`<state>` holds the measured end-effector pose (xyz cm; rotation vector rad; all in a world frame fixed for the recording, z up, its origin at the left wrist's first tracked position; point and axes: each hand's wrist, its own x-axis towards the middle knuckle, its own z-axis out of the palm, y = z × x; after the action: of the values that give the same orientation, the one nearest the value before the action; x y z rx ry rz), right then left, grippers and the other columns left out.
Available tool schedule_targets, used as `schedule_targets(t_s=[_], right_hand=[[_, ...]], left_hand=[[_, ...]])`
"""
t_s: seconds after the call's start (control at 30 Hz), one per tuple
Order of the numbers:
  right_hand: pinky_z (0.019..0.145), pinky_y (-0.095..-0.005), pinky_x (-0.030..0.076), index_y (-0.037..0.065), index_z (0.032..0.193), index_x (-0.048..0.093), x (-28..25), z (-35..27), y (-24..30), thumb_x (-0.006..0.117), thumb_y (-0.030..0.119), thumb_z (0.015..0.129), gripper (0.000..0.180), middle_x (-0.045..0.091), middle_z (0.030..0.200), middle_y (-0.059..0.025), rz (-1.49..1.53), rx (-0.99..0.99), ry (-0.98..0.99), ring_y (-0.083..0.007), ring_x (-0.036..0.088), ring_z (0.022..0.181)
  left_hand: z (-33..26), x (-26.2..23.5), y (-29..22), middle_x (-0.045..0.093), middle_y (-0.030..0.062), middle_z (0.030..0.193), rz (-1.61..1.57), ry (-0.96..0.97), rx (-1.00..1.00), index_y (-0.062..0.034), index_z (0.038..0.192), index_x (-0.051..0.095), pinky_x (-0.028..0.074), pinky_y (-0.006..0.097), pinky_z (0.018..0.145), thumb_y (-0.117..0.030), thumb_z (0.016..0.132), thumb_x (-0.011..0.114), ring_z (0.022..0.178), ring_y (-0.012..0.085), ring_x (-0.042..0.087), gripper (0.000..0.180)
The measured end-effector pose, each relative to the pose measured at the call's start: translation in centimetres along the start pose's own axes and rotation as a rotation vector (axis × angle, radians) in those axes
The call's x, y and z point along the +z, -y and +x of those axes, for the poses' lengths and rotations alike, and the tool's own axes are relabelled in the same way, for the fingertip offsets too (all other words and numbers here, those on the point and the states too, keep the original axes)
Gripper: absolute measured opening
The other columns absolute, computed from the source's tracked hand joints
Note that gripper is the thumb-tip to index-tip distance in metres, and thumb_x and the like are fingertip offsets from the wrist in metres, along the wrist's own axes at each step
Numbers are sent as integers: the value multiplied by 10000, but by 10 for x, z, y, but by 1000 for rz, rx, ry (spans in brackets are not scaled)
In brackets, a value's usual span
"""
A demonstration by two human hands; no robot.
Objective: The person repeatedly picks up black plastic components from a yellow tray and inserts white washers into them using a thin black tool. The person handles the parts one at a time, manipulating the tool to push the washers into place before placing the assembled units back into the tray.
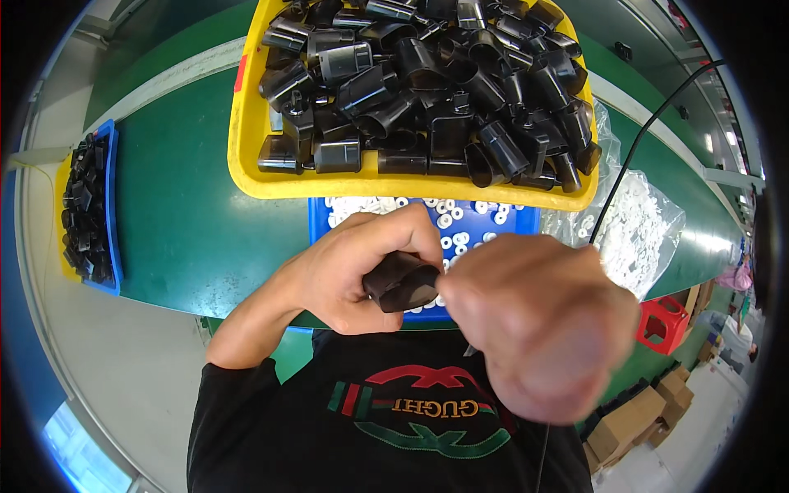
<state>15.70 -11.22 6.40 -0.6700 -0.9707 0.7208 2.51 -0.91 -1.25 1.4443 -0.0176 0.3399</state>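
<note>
Left hand (pixel 353 275) has a closed grip around a small dark plastic housing (pixel 401 282), thumb and fingers wrapped on it, holding it up over the near edge of the green tabletop (pixel 189 222), right in front of the person's chest. Right hand (pixel 538 324) is bunched up tight against the right end of that same housing, fingers pinched together, though what exactly sits between the fingertips is hidden, can't tell.

Just behind the hands there's a blue tray (pixel 319 218) full of little white rings (pixel 460 240). Farther back, a yellow tray (pixel 242 140) is piled with more of the same dark housings (pixel 427 82). Off to the right, a clear plastic bag (pixel 645 222) with more white bits lies on the tabletop, and a black cable (pixel 637 140) runs across it. Far left, another blue bin (pixel 111 214) holds small black parts (pixel 82 209). A red crate (pixel 662 322) sits lower right, near some cardboard boxes (pixel 633 419).
</note>
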Motion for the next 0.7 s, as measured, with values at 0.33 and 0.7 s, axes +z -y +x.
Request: schedule_targets(t_s=[0.33, 0.7], right_hand=[[352, -251, 215, 88, 643, 439, -6, 3, 5, 601, 82, 919, 320, 432, 478, 8, 21, 41, 102, -101, 339, 355], [353, -260, 210, 78, 659, 449, -6, 1, -9, 605, 13, 902, 296, 428, 482, 11, 59, 10, 166, -99, 321, 362]], left_hand=[[0, 1, 2, 590, 73, 840, 62, -1, 74, -65, 967, 547, 459, 349, 609, -47, 614, 689, 688, 298, 592, 380], [0, 2, -1, 592, 80, 792, 58, 8, 81, -63, 993, 552, 445, 364, 574, -85, 630, 675, 660, 317, 589, 385]])
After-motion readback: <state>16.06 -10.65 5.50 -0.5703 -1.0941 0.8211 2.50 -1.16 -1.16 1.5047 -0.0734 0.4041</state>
